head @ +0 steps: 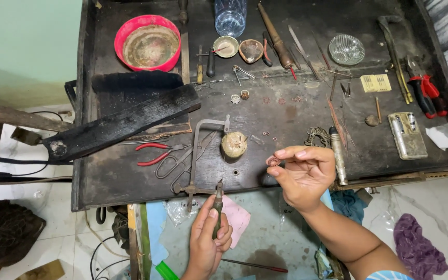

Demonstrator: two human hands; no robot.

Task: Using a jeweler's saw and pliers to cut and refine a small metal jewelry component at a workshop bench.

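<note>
While pinched in right hand point(302, 173) fingertips: tiny copper ring point(273, 161), likely light, delicate, slippery; left hand point(209, 239) fist-closed around slim tool point(217, 203).

Small coppery ring piece point(273, 161) pinched upright; slim dark-handled tool point(217, 207) gripped vertically

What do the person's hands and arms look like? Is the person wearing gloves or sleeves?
No gloves: both the left hand and the right hand are bare, and I can see no rings or watch on them. The right forearm is bare too. Near the bottom edge of the picture, a short light-blue sleeve with white stripes just shows on the right arm. The left arm is cut off at the wrist.
</note>
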